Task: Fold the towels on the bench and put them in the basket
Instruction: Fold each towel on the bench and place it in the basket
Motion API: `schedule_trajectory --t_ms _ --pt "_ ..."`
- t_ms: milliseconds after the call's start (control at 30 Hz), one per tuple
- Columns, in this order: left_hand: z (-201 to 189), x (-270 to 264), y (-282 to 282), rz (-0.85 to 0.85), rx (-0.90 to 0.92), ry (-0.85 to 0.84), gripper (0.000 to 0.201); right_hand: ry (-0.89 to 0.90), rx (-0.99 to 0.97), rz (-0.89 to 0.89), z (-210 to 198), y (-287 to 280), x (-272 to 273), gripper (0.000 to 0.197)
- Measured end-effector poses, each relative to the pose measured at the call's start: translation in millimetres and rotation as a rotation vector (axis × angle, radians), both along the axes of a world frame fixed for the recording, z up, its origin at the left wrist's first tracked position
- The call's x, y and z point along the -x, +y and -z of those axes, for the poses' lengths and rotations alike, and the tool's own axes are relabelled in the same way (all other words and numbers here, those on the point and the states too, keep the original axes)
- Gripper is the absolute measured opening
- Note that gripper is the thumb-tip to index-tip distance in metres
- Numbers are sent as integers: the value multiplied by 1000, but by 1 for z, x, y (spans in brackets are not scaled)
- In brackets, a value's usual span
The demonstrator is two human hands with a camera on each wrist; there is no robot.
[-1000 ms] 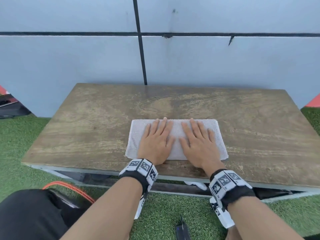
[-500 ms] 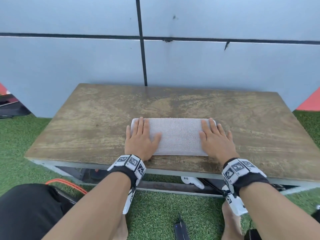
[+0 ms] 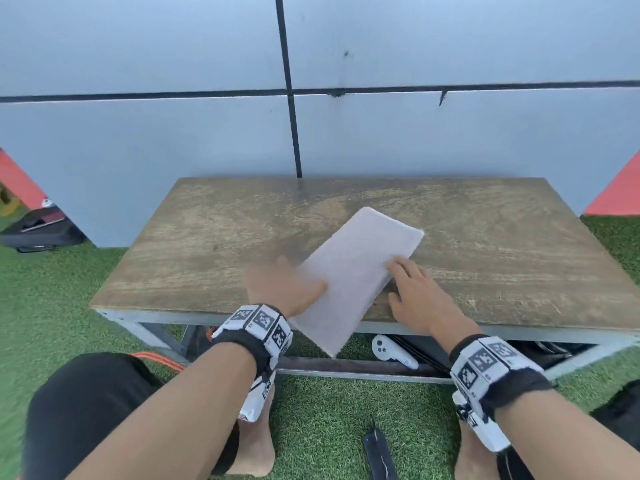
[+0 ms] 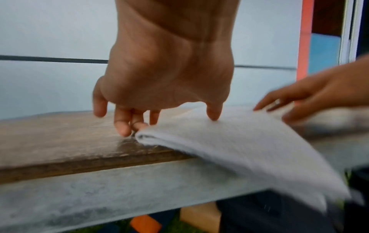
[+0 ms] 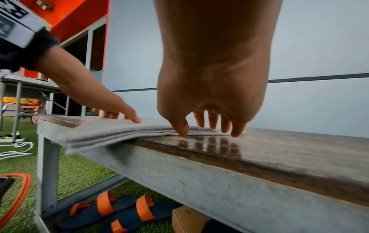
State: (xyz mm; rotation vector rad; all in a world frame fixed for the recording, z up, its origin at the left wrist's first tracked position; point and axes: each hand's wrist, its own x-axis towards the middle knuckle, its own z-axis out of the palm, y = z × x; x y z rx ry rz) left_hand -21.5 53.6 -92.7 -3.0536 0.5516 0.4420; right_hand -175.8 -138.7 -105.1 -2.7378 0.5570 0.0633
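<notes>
A folded white towel point(image 3: 349, 275) lies slantwise on the wooden bench point(image 3: 214, 244), and its near end hangs over the front edge. My left hand point(image 3: 284, 285) is at the towel's left side. In the left wrist view the thumb rests on top of the towel point(image 4: 229, 149) while the fingers touch the wood beside its folded edge. My right hand point(image 3: 412, 289) is at the towel's right edge, with straight fingers touching the towel point(image 5: 111, 134) and the thumb on the bench beside it. An orange rim point(image 3: 156, 358) shows low at the left by my knee.
A grey panelled wall stands right behind the bench. Under the bench lie a white controller point(image 3: 391, 351), blue and orange sandals point(image 5: 119, 211) and a cardboard box point(image 5: 189, 220). A black case point(image 3: 38, 230) sits on the grass at left, and a dark device point(image 3: 377, 452) lies between my feet.
My hands slid from the towel's middle out to its ends. The towel has since turned from square-on to slantwise, with its near end over the bench's front edge.
</notes>
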Motion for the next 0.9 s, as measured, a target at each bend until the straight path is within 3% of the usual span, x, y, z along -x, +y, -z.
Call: schedule_trajectory --t_ms 67,133,233,333,433,500,700,900 --pt "-4 2 2 -24 27 169 92 14 -58 10 -1 -3 6 61" --pt "-6 3 4 30 139 286 69 -3 -112 -9 1 -1 11 64" --pt "-11 12 11 81 243 311 60 41 -152 -97 6 3 20 74" --pt "-16 21 16 142 273 293 51 106 -13 -175 14 11 29 92" --pt "-17 26 18 138 449 325 34 76 179 -178 22 25 30 104" --pt "-21 30 20 126 590 359 19 -10 205 -163 26 34 26 98" --pt "-32 28 22 134 860 497 38 -277 148 -228 28 45 21 64" --pt "-25 5 30 230 869 516 48 -469 -355 -124 19 33 25 30"
